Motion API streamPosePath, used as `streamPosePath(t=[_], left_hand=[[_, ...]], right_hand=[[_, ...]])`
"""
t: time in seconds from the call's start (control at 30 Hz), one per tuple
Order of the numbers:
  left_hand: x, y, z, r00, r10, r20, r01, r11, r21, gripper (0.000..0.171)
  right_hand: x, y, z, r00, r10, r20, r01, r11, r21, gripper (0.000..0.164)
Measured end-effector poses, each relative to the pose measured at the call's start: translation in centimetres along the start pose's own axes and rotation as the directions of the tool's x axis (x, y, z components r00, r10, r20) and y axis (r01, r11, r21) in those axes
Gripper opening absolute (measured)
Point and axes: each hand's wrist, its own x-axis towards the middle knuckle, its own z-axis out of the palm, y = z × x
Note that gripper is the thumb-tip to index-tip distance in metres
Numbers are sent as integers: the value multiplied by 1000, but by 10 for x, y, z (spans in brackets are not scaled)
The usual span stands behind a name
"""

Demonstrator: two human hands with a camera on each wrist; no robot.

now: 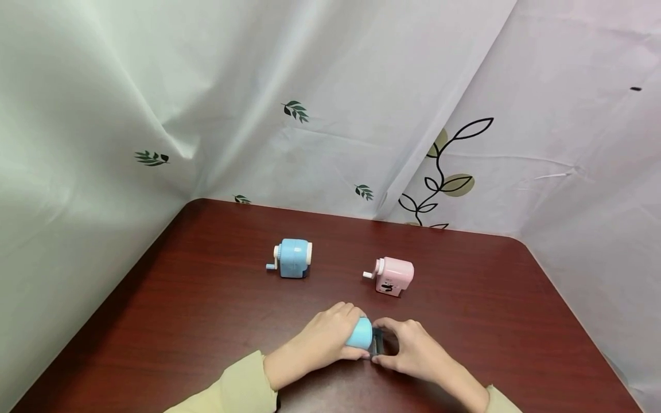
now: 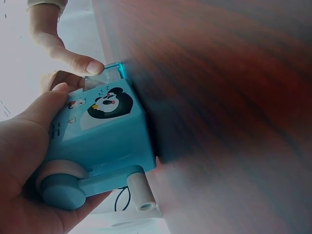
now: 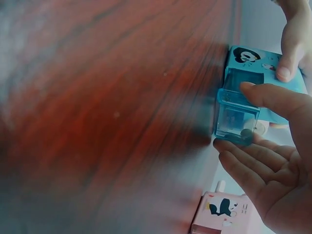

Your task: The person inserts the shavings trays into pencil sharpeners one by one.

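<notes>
A blue hand-crank pencil sharpener (image 1: 360, 334) with a panda picture sits near the front of the table. My left hand (image 1: 329, 334) grips its body from the left, fingers over the top and thumb on the near side. The sharpener's crank (image 2: 109, 183) shows in the left wrist view. A see-through shavings drawer (image 3: 236, 119) sticks partly out of the sharpener's end. My right hand (image 1: 417, 351) pinches this drawer between thumb and fingers, one on each side. What lies inside the drawer is too unclear to tell.
A lighter blue crank sharpener (image 1: 294, 259) stands farther back on the left. A pink crank sharpener (image 1: 395, 276) with a panda picture stands beyond my right hand. White leaf-patterned curtains (image 1: 330, 143) hang behind the reddish-brown table (image 1: 206, 321).
</notes>
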Motion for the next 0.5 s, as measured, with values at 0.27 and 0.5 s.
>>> streamPosePath(t=[0.27, 0.5], left_hand=[[0, 0, 1, 1000, 0, -7, 0, 1000, 4, 51], [0, -1, 2, 1000, 3, -11, -2, 1000, 12, 51]], right_hand=[[4, -2, 4, 1000, -26, -14, 25, 1000, -12, 42], [9, -5, 3, 1000, -10, 9, 10, 1000, -28, 41]])
